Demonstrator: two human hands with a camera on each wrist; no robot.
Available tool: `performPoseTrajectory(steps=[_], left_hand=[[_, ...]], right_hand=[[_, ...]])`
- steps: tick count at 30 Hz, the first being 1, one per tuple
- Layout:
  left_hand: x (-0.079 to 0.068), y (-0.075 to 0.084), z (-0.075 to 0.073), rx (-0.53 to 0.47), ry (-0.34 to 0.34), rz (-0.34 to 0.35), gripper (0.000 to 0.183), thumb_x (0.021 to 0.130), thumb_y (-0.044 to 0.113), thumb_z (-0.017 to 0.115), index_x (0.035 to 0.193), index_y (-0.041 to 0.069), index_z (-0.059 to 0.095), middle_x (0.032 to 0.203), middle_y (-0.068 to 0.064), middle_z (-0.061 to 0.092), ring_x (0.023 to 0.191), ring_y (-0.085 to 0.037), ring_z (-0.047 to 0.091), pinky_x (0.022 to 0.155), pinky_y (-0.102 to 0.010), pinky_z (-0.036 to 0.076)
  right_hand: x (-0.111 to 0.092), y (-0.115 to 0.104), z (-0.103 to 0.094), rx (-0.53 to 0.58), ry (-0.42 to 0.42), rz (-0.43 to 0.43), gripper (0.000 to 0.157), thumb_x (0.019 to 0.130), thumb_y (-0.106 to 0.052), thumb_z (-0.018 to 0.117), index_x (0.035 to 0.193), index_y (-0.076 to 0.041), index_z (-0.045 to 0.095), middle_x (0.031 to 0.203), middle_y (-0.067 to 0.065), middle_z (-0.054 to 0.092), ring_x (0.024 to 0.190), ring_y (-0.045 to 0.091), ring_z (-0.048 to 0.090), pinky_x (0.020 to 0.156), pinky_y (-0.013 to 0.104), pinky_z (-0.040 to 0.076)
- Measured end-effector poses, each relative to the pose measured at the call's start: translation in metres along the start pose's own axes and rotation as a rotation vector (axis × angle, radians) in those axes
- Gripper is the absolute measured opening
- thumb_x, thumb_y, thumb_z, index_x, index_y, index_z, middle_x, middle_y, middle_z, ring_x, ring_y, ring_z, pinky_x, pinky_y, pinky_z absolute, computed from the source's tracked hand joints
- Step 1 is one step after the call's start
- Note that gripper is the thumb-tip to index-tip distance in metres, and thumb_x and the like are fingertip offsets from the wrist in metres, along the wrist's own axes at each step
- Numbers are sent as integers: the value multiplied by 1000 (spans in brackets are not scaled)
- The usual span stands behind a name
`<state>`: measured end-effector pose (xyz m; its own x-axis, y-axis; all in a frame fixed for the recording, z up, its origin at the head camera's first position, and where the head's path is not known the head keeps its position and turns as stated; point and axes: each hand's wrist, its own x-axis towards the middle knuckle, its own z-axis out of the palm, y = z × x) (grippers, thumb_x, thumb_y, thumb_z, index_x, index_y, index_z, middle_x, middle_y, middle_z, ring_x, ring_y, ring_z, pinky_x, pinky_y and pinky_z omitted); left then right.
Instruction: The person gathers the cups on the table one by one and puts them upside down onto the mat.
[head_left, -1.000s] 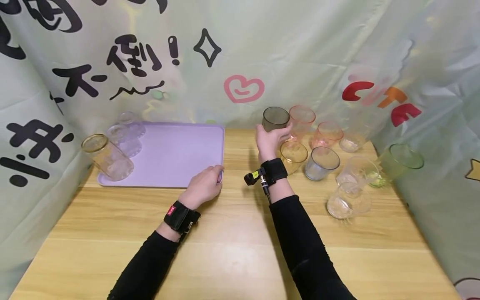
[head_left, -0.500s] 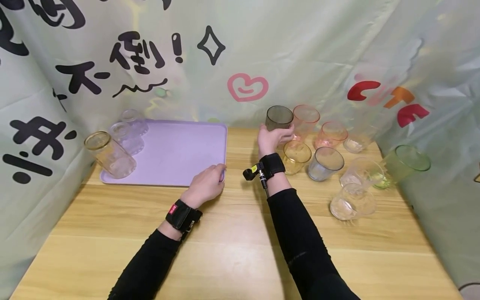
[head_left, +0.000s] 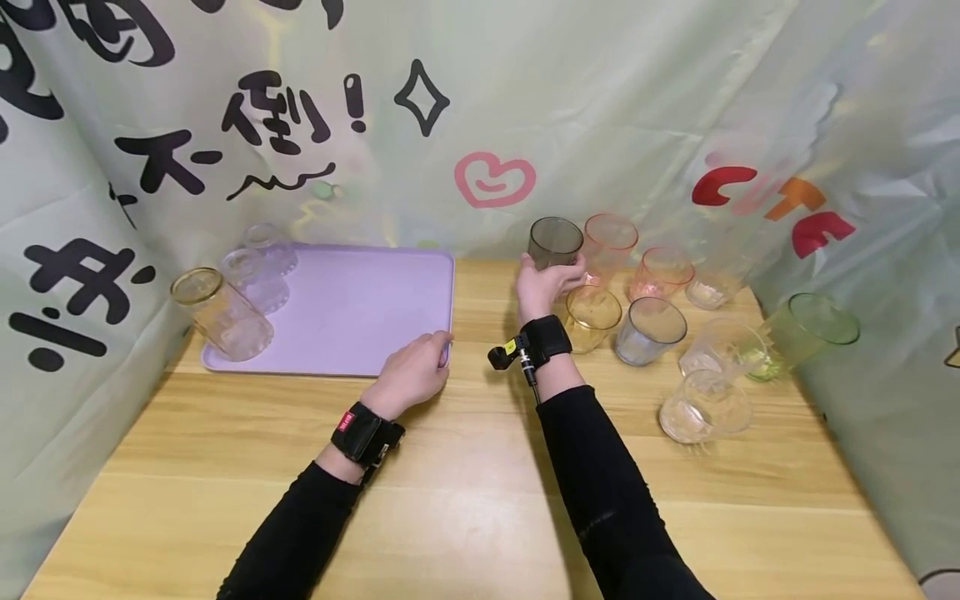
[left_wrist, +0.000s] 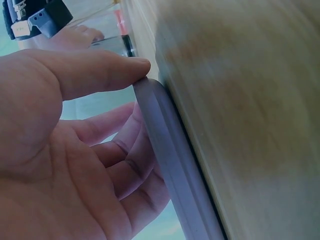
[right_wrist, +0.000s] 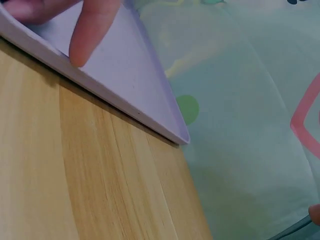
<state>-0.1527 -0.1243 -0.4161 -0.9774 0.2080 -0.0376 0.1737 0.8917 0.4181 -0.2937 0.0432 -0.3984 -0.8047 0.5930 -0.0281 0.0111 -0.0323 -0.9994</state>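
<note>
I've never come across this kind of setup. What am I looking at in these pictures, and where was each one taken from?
No robot here: just a person's bare left hand and right hand at a wooden table. The widest picture comes from a camera worn on the head, looking down. The other two look out from the wrists, where black straps sit.

The left hand holds one corner of a purple tray, on which stand a gold-rimmed glass and two clear glasses. The right hand holds a dark grey glass. Near it and further right are more glasses: pink, yellow, greyish, green and clear. Behind everything hangs a printed cloth.
</note>
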Motion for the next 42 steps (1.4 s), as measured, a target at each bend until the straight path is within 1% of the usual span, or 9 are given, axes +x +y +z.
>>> performPoseTrajectory(steps=[9, 16, 20, 23, 26, 31, 34, 38, 42], left_hand=[[-1, -3, 0, -15, -14, -6, 49, 82, 12, 58, 129, 10, 46, 90, -1, 53, 76, -15, 48, 57, -29, 45], [-1, -6, 3, -22, -20, 2, 47, 82, 12, 58, 128, 8, 46, 89, 0, 52, 75, -15, 48, 56, -28, 44], [-1, -7, 2, -27, -13, 6, 47, 82, 13, 59, 127, 9, 48, 92, -1, 54, 77, -14, 48, 58, -29, 45], [-1, -9, 2, -45, -1, 15, 46, 81, 12, 59, 126, 9, 49, 89, 0, 54, 74, -14, 48, 56, -29, 45], [-1, -10, 2, -79, 30, 30, 46, 80, 13, 59, 125, 9, 50, 84, 2, 53, 70, -14, 48, 53, -29, 44], [2, -10, -1, -166, 184, 49, 52, 80, 22, 61, 128, 10, 46, 95, 4, 51, 75, -10, 48, 55, -27, 45], [3, -7, -4, -237, 336, 69, 60, 80, 34, 62, 131, 11, 40, 107, 3, 48, 83, -9, 47, 57, -27, 47], [4, -2, -8, -324, 520, 146, 72, 78, 45, 63, 135, 14, 32, 124, 1, 40, 97, -10, 45, 63, -33, 49], [5, 2, -13, -372, 626, 243, 82, 75, 48, 66, 138, 14, 26, 133, 0, 33, 106, -14, 42, 73, -37, 49]], right_hand=[[-9, -5, -8, -8, -130, -39, 86, 76, -30, 72, 137, -22, 13, 134, 1, 12, 121, 6, 14, 101, 24, 25], [-27, -22, -29, 204, -325, -101, 79, 80, -26, 68, 135, -15, 13, 136, 6, 15, 123, 10, 21, 103, 28, 24], [-16, 1, -29, 290, -388, -97, 67, 76, -37, 71, 121, -20, 24, 117, 2, 28, 108, 13, 36, 93, 31, 36], [-6, 12, -31, 358, -435, -60, 58, 75, -37, 72, 108, -19, 27, 101, 1, 30, 92, 16, 41, 80, 31, 42], [-5, 12, -36, 414, -486, -32, 52, 78, -34, 69, 107, -16, 30, 98, 3, 35, 88, 18, 44, 77, 33, 44], [-12, 17, -39, 466, -561, -45, 54, 80, -35, 67, 121, -19, 36, 105, 7, 48, 94, 24, 50, 82, 42, 48], [-33, -4, -48, 476, -625, -44, 50, 82, -41, 63, 118, -15, 40, 101, 8, 51, 91, 26, 52, 82, 43, 48], [-55, -24, -56, 484, -694, 3, 47, 85, -46, 58, 109, -9, 43, 92, 6, 53, 87, 26, 54, 85, 45, 46], [-65, -31, -59, 500, -753, 97, 41, 87, -46, 54, 107, -11, 46, 90, 3, 55, 86, 24, 56, 88, 44, 45]])
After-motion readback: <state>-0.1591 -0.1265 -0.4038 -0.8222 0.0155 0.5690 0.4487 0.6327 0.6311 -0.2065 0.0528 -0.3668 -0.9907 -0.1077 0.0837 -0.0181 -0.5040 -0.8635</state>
